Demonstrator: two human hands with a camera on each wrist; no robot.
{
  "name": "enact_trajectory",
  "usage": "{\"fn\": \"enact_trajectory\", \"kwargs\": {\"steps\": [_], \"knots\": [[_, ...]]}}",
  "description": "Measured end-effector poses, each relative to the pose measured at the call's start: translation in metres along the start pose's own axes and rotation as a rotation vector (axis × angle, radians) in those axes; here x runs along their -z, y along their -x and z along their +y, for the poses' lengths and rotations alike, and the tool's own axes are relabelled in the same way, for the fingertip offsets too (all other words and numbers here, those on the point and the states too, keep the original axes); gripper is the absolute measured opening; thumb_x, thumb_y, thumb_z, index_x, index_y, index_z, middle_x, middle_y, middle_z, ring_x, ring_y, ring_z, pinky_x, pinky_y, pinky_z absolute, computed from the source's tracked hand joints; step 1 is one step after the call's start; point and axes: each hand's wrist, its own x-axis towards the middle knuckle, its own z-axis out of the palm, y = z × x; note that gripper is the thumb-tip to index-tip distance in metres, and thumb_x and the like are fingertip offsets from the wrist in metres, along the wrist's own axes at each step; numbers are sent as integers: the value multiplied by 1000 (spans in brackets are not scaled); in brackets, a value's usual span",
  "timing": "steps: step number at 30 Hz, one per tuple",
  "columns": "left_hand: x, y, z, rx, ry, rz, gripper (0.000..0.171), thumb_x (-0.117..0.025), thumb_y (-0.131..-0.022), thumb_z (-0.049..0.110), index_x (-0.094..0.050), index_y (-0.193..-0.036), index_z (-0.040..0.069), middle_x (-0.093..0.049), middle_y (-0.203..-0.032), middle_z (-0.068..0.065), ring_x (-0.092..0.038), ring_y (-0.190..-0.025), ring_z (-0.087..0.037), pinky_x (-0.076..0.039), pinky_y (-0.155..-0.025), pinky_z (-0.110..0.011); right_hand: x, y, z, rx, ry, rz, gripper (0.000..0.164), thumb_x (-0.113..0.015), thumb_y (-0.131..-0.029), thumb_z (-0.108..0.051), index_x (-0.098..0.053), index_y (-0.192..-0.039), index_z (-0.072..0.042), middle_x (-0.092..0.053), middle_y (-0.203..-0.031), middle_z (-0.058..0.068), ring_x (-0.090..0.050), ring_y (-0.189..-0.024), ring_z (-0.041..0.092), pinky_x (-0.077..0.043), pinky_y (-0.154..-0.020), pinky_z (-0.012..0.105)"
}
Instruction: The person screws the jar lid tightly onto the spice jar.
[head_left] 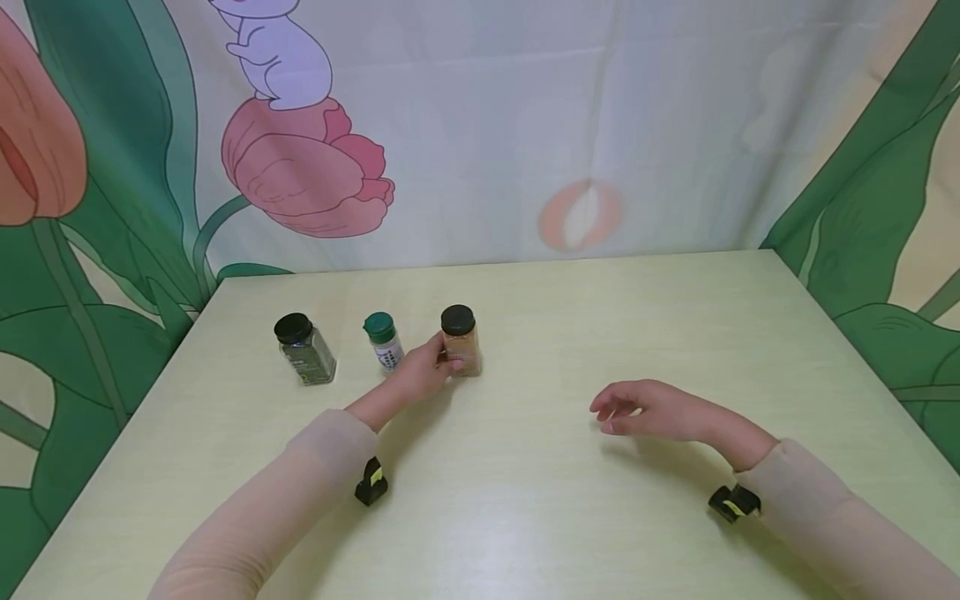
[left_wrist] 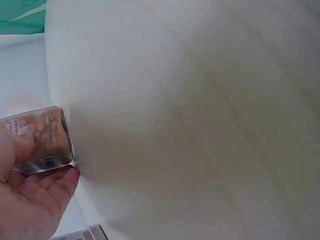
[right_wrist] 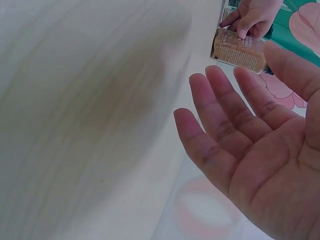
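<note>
My left hand (head_left: 424, 371) grips an orange-brown seasoning jar (head_left: 462, 354) with a black cap, standing upright on the table. In the left wrist view the thumb lies across the label of that jar (left_wrist: 45, 137), and the fingers are on its other side. Just left of it stands a smaller, green-capped shaker (head_left: 386, 343), partly hidden behind the hand. A dark green spice jar (head_left: 307, 354) with a black lid is farther left. My right hand (head_left: 652, 410) hovers over the table with loosely bent fingers; its palm (right_wrist: 270, 170) holds nothing.
The pale wooden table (head_left: 540, 492) ends at a printed curtain (head_left: 480, 142) at the back, with more curtain on both sides. A small black device (head_left: 371, 482) sits at the left wrist, another black device (head_left: 733, 503) at the right.
</note>
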Motion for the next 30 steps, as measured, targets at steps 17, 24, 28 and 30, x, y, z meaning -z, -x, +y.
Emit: {"fn": "enact_trajectory", "kwargs": {"steps": [17, 24, 28, 30], "knots": [[3, 4, -6, -70, 53, -11, 65, -54, -107, 17, -20, -158, -4, -38, -158, -34, -41, -148, -46, -35, -124, -55, 1, -1, 3, -1, 16, 1, 33, -66, -100, -23, -65, -124, -1, -72, -118, 14, -69, -111, 29, -56, -91, 34], [6, 23, 5, 21, 30, -25, 85, -58, -105, 31, -6, -162, -4, -31, -163, -30, -35, -152, -44, -32, -125, -56, 3, 3, -3, -25, 35, 55, 34, -66, -101, -24, -64, -127, -2, -72, -121, 14, -68, -114, 30, -57, -97, 43], [13, 44, 18, -11, -56, 17, 79, -58, -105, 28, -13, -161, -6, -37, -161, -30, -42, -147, -45, -40, -120, -56, 10, 11, -13, -43, 55, 178, 36, -65, -101, -24, -63, -130, -2, -69, -128, 17, -66, -117, 31, -57, -101, 49], [18, 56, 24, -41, -111, 54, 77, -59, -105, 27, -17, -161, -5, -40, -159, -29, -47, -143, -46, -43, -117, -57, 14, 17, -21, -45, 81, 260, 37, -65, -102, -24, -62, -132, -3, -67, -132, 17, -66, -119, 33, -57, -100, 51]]}}
